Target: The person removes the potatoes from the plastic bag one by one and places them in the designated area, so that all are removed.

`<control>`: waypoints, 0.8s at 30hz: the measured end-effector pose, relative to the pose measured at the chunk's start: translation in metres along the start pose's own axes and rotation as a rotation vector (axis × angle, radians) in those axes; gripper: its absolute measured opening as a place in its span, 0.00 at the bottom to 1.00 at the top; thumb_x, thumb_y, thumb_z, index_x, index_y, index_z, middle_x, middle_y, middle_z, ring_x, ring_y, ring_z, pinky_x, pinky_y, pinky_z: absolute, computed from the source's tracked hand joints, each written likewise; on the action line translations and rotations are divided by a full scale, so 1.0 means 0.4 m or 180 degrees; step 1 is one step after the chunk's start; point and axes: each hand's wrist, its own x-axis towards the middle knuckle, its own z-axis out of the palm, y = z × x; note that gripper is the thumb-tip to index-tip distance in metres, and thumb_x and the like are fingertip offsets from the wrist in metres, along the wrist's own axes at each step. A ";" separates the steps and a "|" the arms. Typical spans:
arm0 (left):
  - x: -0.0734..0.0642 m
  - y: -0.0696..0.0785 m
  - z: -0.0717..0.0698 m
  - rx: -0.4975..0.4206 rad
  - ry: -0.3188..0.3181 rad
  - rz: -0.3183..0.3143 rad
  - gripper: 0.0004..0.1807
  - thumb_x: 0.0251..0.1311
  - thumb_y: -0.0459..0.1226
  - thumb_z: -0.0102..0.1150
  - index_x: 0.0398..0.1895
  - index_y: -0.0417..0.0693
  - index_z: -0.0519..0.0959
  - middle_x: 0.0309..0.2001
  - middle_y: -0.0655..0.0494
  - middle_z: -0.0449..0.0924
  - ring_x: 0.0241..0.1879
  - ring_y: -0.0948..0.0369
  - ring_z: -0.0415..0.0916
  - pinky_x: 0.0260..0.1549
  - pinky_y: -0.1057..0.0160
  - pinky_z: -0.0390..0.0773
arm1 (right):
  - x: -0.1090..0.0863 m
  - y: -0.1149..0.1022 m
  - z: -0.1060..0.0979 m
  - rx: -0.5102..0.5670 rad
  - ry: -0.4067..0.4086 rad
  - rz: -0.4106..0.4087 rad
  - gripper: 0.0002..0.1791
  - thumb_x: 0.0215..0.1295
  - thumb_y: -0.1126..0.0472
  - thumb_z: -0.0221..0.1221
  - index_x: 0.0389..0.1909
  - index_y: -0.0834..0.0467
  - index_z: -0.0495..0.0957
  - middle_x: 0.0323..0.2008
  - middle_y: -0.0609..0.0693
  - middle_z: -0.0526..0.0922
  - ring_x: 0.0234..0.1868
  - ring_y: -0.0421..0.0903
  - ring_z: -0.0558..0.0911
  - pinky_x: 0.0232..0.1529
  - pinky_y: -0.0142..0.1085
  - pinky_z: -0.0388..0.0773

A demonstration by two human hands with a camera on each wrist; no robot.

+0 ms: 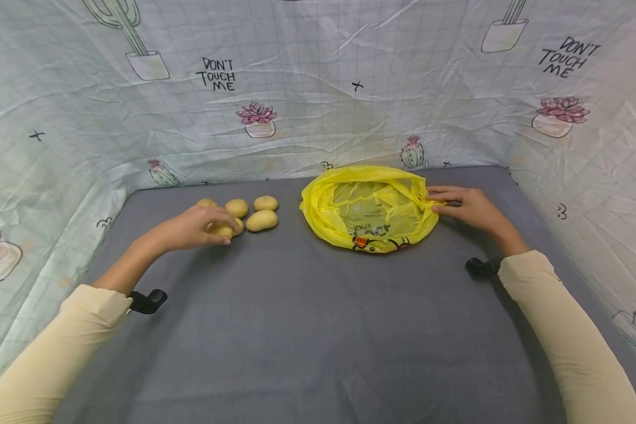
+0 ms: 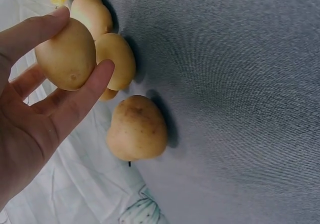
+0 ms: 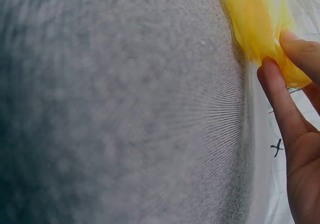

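Note:
My left hand (image 1: 193,228) holds a potato (image 2: 67,56) between thumb and fingertips, close over the left part of the table. Several other potatoes lie around it; one of them (image 2: 137,129), with brown marks, sits below the hand in the left wrist view. To its right in the head view are a longer potato (image 1: 262,221) and a rounder one (image 1: 265,203). At the right side of a yellow plastic bag (image 1: 318,215), my right hand (image 1: 471,207) pinches the gathered edge (image 3: 265,28) between thumb and fingers. The bag's mouth is spread wide and faces up.
A grey cloth covers the table (image 1: 318,318). Behind it and at both sides hangs a pale printed curtain (image 1: 318,88) with cactus drawings. Black wrist cameras sit under the left wrist (image 1: 148,301) and the right wrist (image 1: 482,267).

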 end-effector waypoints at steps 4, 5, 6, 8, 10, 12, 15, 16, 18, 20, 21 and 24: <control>-0.010 -0.003 0.003 -0.0010 0.0012 -0.0114 0.15 0.59 0.31 0.72 0.49 0.44 0.86 0.50 0.54 0.86 0.55 0.51 0.78 0.56 0.44 0.72 | 0.002 -0.001 -0.001 -0.0024 -0.0016 0.0039 0.19 0.72 0.50 0.62 0.61 0.50 0.83 0.68 0.47 0.76 0.68 0.52 0.73 0.43 0.22 0.67; -0.012 -0.004 0.004 0.0003 0.0015 -0.0131 0.15 0.59 0.32 0.72 0.49 0.45 0.86 0.49 0.55 0.86 0.54 0.52 0.78 0.55 0.45 0.73 | 0.003 -0.001 -0.001 -0.0030 -0.0017 0.0050 0.19 0.72 0.50 0.62 0.61 0.50 0.83 0.68 0.47 0.76 0.68 0.52 0.73 0.43 0.23 0.67; -0.014 -0.004 0.004 0.0003 0.0020 -0.0148 0.14 0.59 0.32 0.72 0.49 0.45 0.87 0.49 0.56 0.86 0.53 0.53 0.78 0.55 0.45 0.74 | 0.003 -0.003 -0.002 -0.0028 -0.0016 0.0060 0.20 0.72 0.50 0.62 0.61 0.50 0.83 0.68 0.47 0.76 0.68 0.52 0.73 0.42 0.23 0.67; -0.019 -0.006 0.006 0.0014 0.0032 -0.0174 0.14 0.59 0.32 0.72 0.49 0.46 0.87 0.49 0.58 0.86 0.53 0.54 0.78 0.54 0.45 0.74 | 0.004 -0.004 -0.002 -0.0002 -0.0014 0.0070 0.20 0.72 0.50 0.62 0.61 0.50 0.83 0.68 0.47 0.76 0.68 0.52 0.74 0.42 0.24 0.67; -0.026 -0.009 0.009 0.0018 0.0039 -0.0210 0.14 0.59 0.32 0.72 0.49 0.48 0.87 0.48 0.60 0.85 0.52 0.55 0.78 0.54 0.45 0.74 | 0.005 -0.005 -0.003 0.0018 -0.0009 0.0073 0.19 0.72 0.50 0.62 0.60 0.51 0.83 0.68 0.47 0.76 0.68 0.52 0.74 0.41 0.24 0.67; -0.033 -0.010 0.012 0.0016 0.0043 -0.0241 0.13 0.60 0.32 0.72 0.48 0.48 0.87 0.48 0.61 0.85 0.52 0.55 0.78 0.53 0.45 0.75 | 0.005 -0.005 -0.003 0.0035 -0.0006 0.0081 0.19 0.72 0.50 0.62 0.60 0.50 0.83 0.68 0.47 0.76 0.68 0.51 0.73 0.42 0.24 0.67; -0.044 -0.015 0.017 0.0065 0.0042 -0.0266 0.13 0.60 0.32 0.71 0.48 0.49 0.86 0.48 0.60 0.85 0.50 0.55 0.79 0.50 0.46 0.76 | 0.004 -0.004 -0.001 0.0029 -0.0007 0.0085 0.19 0.72 0.50 0.63 0.60 0.50 0.84 0.68 0.47 0.76 0.68 0.52 0.73 0.43 0.23 0.67; -0.047 -0.016 0.020 0.0088 0.0044 -0.0263 0.13 0.59 0.32 0.71 0.48 0.49 0.86 0.48 0.59 0.85 0.50 0.55 0.79 0.49 0.47 0.76 | 0.004 -0.004 -0.001 0.0023 -0.0005 0.0087 0.19 0.72 0.51 0.63 0.60 0.50 0.84 0.68 0.47 0.76 0.68 0.52 0.73 0.43 0.23 0.67; -0.053 -0.019 0.025 0.0122 0.0061 -0.0263 0.13 0.59 0.31 0.71 0.47 0.49 0.86 0.49 0.58 0.85 0.50 0.54 0.79 0.49 0.46 0.76 | 0.003 -0.003 0.001 0.0013 0.0001 0.0088 0.19 0.72 0.50 0.63 0.60 0.50 0.84 0.68 0.47 0.76 0.68 0.52 0.73 0.43 0.23 0.67; -0.060 -0.023 0.030 0.0157 0.0079 -0.0256 0.13 0.59 0.31 0.71 0.47 0.49 0.86 0.51 0.55 0.84 0.51 0.52 0.79 0.50 0.45 0.76 | 0.003 -0.004 0.002 0.0000 0.0014 0.0095 0.19 0.72 0.50 0.63 0.60 0.51 0.84 0.67 0.47 0.77 0.68 0.52 0.73 0.43 0.23 0.67; -0.063 -0.023 0.032 0.0170 0.0093 -0.0254 0.14 0.58 0.30 0.71 0.47 0.48 0.86 0.51 0.54 0.84 0.53 0.50 0.79 0.51 0.44 0.76 | 0.003 -0.003 0.002 -0.0002 0.0020 0.0098 0.19 0.72 0.50 0.63 0.60 0.51 0.84 0.67 0.47 0.77 0.68 0.52 0.73 0.44 0.23 0.66; -0.074 -0.027 0.041 0.0222 0.0148 -0.0257 0.16 0.57 0.30 0.72 0.48 0.47 0.86 0.53 0.50 0.83 0.56 0.47 0.78 0.54 0.42 0.75 | 0.002 -0.005 0.003 -0.0001 0.0024 0.0122 0.20 0.72 0.49 0.63 0.60 0.50 0.84 0.67 0.47 0.77 0.67 0.52 0.74 0.43 0.23 0.67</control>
